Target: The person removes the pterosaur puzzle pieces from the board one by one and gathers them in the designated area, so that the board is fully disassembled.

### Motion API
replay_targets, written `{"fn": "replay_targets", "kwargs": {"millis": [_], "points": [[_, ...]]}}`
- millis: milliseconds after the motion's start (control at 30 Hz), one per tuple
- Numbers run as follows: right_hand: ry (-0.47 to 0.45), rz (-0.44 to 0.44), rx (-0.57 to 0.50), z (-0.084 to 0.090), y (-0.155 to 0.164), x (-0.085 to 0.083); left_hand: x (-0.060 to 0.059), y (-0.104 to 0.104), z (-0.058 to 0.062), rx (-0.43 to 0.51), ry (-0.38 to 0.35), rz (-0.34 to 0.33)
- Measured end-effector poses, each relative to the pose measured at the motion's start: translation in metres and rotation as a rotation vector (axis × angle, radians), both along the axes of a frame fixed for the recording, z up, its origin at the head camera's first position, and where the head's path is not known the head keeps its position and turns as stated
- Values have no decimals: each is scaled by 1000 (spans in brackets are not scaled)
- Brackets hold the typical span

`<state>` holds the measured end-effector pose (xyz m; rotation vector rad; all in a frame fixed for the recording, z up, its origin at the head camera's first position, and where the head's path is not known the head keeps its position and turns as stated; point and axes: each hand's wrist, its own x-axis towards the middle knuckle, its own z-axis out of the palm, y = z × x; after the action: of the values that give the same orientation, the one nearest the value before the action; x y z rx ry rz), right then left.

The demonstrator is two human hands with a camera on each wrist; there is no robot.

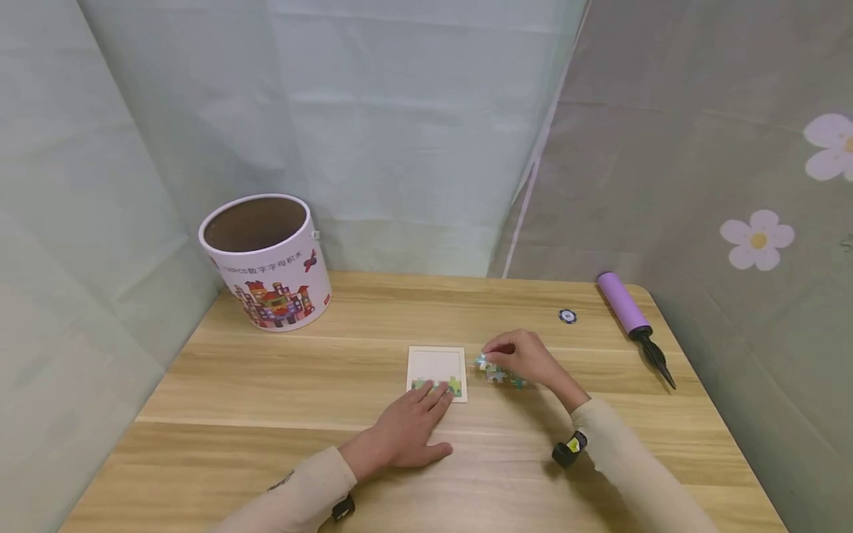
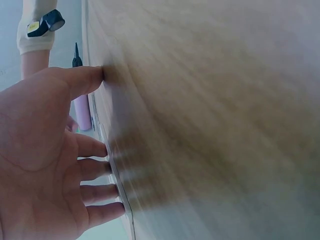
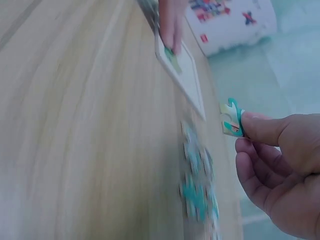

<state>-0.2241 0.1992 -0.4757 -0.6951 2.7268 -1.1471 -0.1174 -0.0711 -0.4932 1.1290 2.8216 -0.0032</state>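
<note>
— From the head view, what are the hands doing?

— The left hand (image 1: pixel 408 433) lies flat, fingers straight, its tips on the near edge of the puzzle tray (image 1: pixel 436 370) at the middle of the bench (image 1: pixel 266 414). The right hand (image 1: pixel 526 359) pinches a puzzle piece (image 1: pixel 481 362) just right of the tray, above the loose pieces (image 1: pixel 503 378). A printed bucket (image 1: pixel 269 263) stands at the far left corner, a purple pump (image 1: pixel 629 311) at the far right.

— And the left wrist view?

— Straight fingers (image 2: pixel 95 167) pressed on the bench, blurred.

— The right wrist view?

— Thumb and fingers (image 3: pixel 262 127) hold the teal piece clear of the bench, beside the tray.
</note>
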Motion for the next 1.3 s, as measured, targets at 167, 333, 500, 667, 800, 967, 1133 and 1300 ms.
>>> {"fn": "replay_targets", "kwargs": {"millis": [167,333,500,667,800,967,1133,1300], "points": [[6,-74,16,0,32,6,1,0,0,-4,-4,11],[13,-100,47,-5,57,11,2,-1,2,-3,-6,15],[44,-109,54,-10,75,14,2,0,2,6,-16,20],[52,-110,68,-14,84,16,2,0,1,3,-19,24],[46,-118,86,-17,86,18,2,0,1,-2,-19,21],[54,-113,120,-22,89,18,2,0,2,-2,-17,17],[71,-112,127,-22,90,17,2,1,3,4,-20,20],[129,-106,126,-14,83,13,1,2,3,13,-13,20]]}}
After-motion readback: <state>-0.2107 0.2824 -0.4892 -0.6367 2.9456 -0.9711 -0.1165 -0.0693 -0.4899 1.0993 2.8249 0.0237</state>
